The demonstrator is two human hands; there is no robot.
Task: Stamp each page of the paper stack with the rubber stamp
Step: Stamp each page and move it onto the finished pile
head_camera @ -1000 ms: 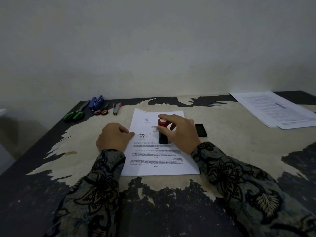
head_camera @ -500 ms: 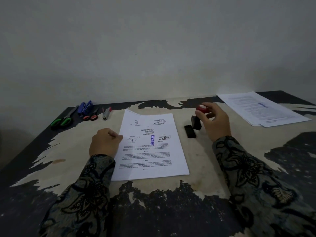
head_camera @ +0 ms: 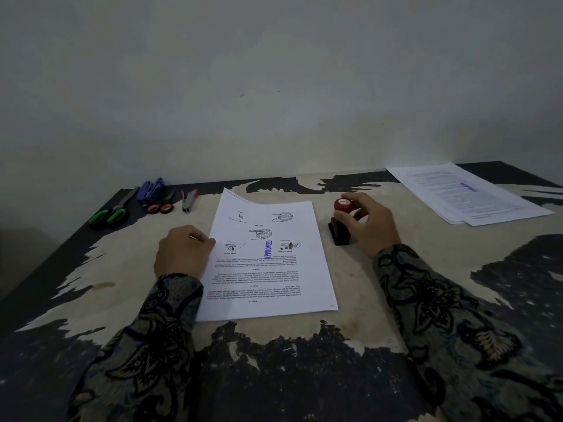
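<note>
Near edge: both patterned dark floral sleeves [head_camera: 146, 339] run out of the bottom of the view, so the arms are cut off above the forearm.
Table: the worn table with peeling black surface over pale wood [head_camera: 380, 293] fills the lower half; its left and right ends are cut off by the dim edges.
Left hand: the left hand [head_camera: 182, 254] rests at the left edge of the page with fingers curled; the fingertips are tucked against the paper and I cannot tell whether they pinch it or only press on it.
Page: the white printed sheet of paper [head_camera: 268, 275] lies flat between the hands, its far left corner slightly lifted. It carries a blue "APPROVED" mark [head_camera: 268, 249]; the small print reads upside down and is too fine to make out. Whether more sheets lie under it cannot be told.
Right hand: the right hand [head_camera: 370, 222], right of the page, has thumb and fingers clamped round the knob of the stamp.
Stamp: the rubber stamp with red round knob and black base [head_camera: 342, 208] stands on a black rectangular pad [head_camera: 338, 234] just right of the page; the hand hides part of it.
Far left: green-handled scissors [head_camera: 109, 208], a blue stapler [head_camera: 151, 190], small red-handled scissors [head_camera: 161, 207] and a grey staple remover [head_camera: 189, 201] lie near the wall, dim.
Far right: a stack of white printed sheets [head_camera: 466, 193] bearing a blue mark lies well apart.
Beyond: a plain pale wall [head_camera: 274, 86].
</note>
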